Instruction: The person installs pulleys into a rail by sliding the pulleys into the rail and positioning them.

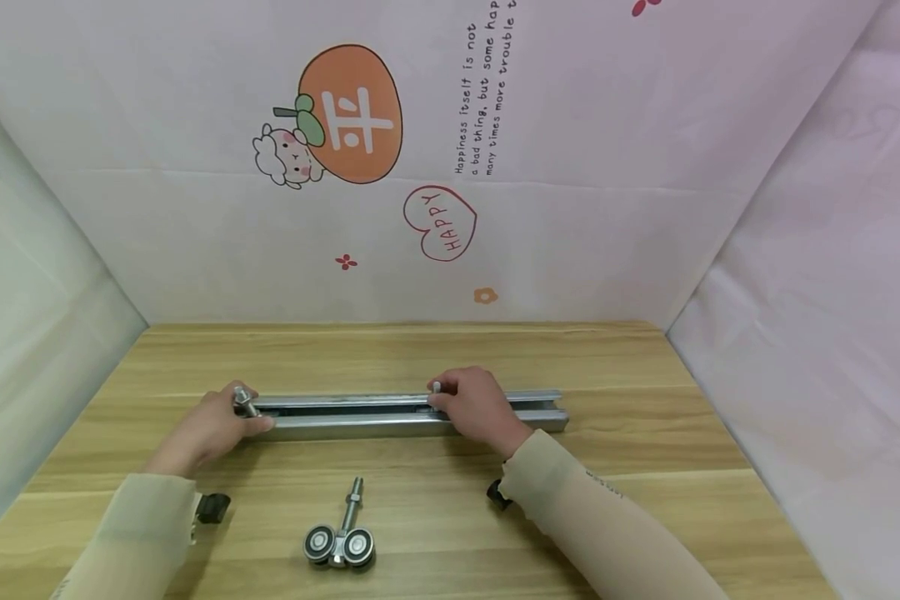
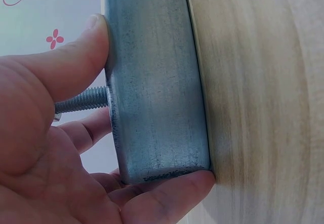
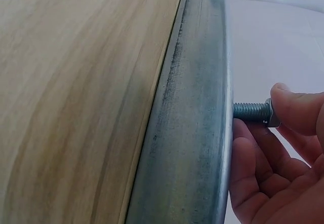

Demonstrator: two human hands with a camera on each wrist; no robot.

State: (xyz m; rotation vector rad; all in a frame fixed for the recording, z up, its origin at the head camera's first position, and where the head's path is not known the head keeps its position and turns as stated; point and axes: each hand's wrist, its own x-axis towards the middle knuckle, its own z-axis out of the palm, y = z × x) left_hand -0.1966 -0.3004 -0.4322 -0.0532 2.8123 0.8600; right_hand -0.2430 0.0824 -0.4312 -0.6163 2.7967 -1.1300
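Note:
A silver metal channel rail lies lengthwise on the wooden table, its slot facing up. My left hand grips the rail's left end: the thumb is on the near upper edge, and in the left wrist view a finger touches the end of the rail. Beside that thumb a threaded bolt sticks out of the slot. Right of the rail's middle, my right hand pinches a second bolt near its nut, with curled fingers against the rail's edge. What the bolts join inside the rail is mostly hidden.
Nearer the front lies a roller trolley with wheels and a threaded bolt pointing away. White printed cloth rises behind and at both sides of the table. Small black devices sit at both wrists.

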